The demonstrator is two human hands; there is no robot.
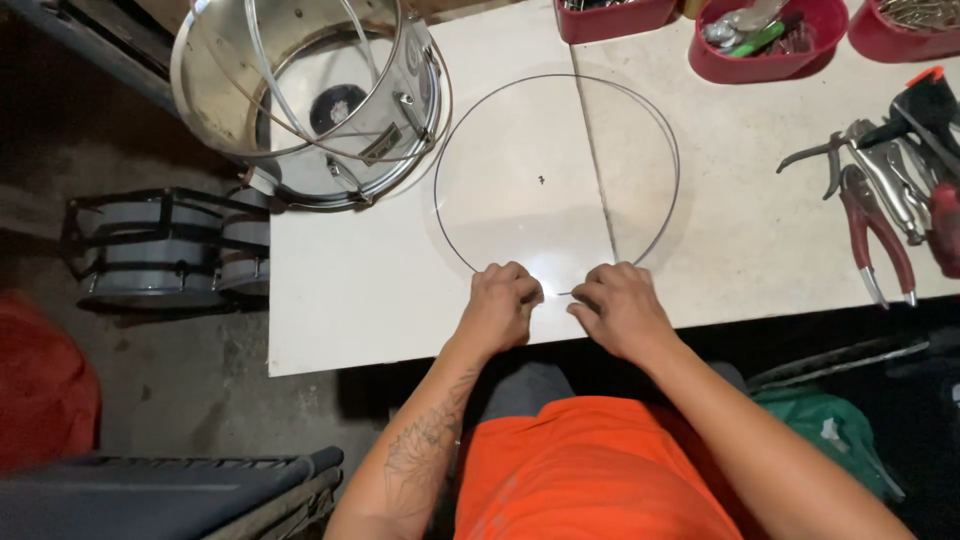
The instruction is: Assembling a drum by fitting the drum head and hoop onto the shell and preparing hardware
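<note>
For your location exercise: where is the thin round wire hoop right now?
In the head view, the thin round wire hoop lies flat mid-table on the white tabletop, right of the shiny metal drum shell, both hands at its near edge.

We look steeply down from a single head-worn camera, close over the near edge of the white desk (380, 300), facing forward across it, the floor showing at left.
</note>
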